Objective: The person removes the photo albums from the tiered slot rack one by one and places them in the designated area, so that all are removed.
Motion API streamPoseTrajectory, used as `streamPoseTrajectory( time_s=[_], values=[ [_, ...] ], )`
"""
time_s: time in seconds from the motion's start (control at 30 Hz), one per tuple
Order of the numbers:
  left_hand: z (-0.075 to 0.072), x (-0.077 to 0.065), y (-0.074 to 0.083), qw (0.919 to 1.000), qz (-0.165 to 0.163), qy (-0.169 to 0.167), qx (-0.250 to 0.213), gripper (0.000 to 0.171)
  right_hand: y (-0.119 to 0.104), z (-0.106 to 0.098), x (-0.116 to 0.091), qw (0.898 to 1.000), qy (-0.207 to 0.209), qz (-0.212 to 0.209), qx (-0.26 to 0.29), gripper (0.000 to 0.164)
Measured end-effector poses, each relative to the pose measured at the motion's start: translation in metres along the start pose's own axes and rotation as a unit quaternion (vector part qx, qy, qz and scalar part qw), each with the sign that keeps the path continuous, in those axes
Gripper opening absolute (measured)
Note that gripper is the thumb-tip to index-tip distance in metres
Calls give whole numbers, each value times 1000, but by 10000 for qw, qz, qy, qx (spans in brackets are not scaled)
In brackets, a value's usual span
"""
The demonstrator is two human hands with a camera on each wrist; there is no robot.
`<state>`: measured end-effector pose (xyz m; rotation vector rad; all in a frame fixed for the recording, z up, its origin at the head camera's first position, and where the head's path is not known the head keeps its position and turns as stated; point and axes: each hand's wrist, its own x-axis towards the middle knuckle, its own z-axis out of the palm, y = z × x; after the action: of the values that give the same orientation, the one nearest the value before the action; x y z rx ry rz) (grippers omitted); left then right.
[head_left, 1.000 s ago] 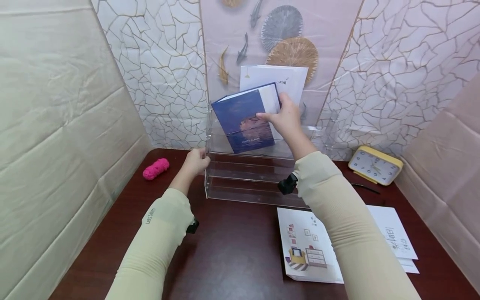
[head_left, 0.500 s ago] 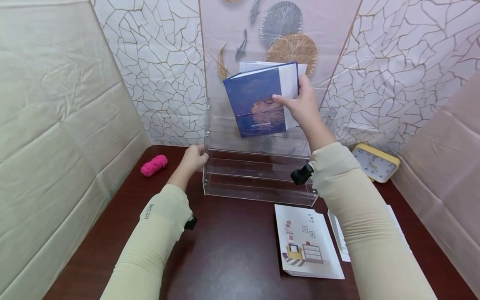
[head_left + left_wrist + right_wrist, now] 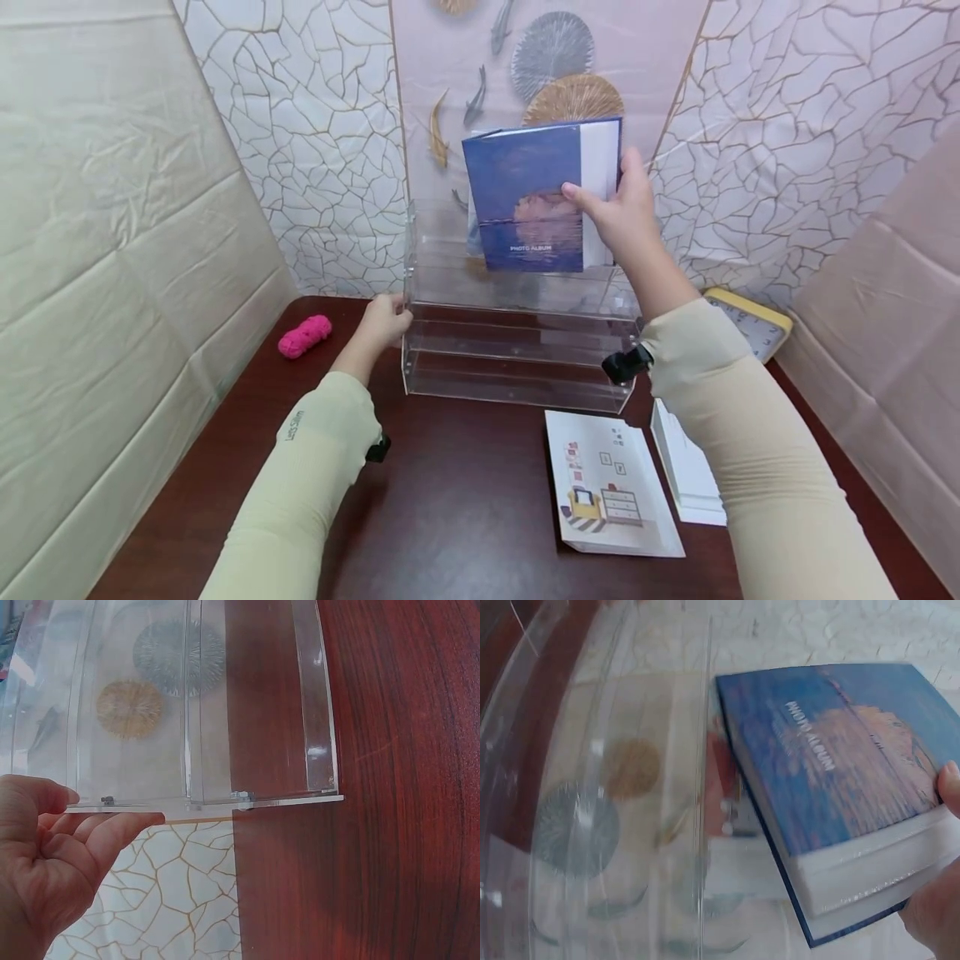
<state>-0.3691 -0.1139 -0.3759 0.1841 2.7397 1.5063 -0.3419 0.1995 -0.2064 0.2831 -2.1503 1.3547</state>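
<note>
A blue photo album (image 3: pixel 528 187) with a pink cloud picture is held by my right hand (image 3: pixel 626 212), thumb on the front cover and fingers behind. It hangs in front of the top tier of a clear acrylic tiered rack (image 3: pixel 510 397). In the right wrist view the album (image 3: pixel 840 757) shows its white page block; part of a white book (image 3: pixel 742 874) appears behind it, mostly hidden. My left hand (image 3: pixel 384 321) pinches the rack's left side panel. The left wrist view shows the thumb on one face of that panel and the fingers against the other.
On the table's right lie a white book with a furniture drawing (image 3: pixel 611 483) and further white books (image 3: pixel 693 479), partly under my right sleeve. A yellow alarm clock (image 3: pixel 750 321) stands behind my right forearm. Pink yarn (image 3: pixel 305 336) lies at left. Patterned cloth walls (image 3: pixel 337 150) enclose the table.
My right hand has carried the album up and to the right, turning it more upright, and it now covers most of the white book behind. My left hand stays on the rack.
</note>
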Motion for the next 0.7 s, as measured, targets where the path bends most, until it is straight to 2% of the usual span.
streamPoseTrajectory(
  time_s=[0.2,0.27,0.4,0.5,0.7],
  values=[
    [0,0,0,9998,-29,14,-199,51,-2,1,-46,9938,-151,528,965,50],
    [0,-1,1,9998,-40,30,-202,50,1,4,-64,9878,-230,824,1299,48],
    [1,-2,2,9998,-57,57,-192,50,11,13,-99,9673,-410,1548,1965,45],
    [1,-2,1,9999,-12,96,-102,50,21,22,-125,9557,-501,2096,2006,46],
    [2,-2,1,9998,86,126,121,49,45,43,-179,9361,-769,3078,1520,45]
  ],
)
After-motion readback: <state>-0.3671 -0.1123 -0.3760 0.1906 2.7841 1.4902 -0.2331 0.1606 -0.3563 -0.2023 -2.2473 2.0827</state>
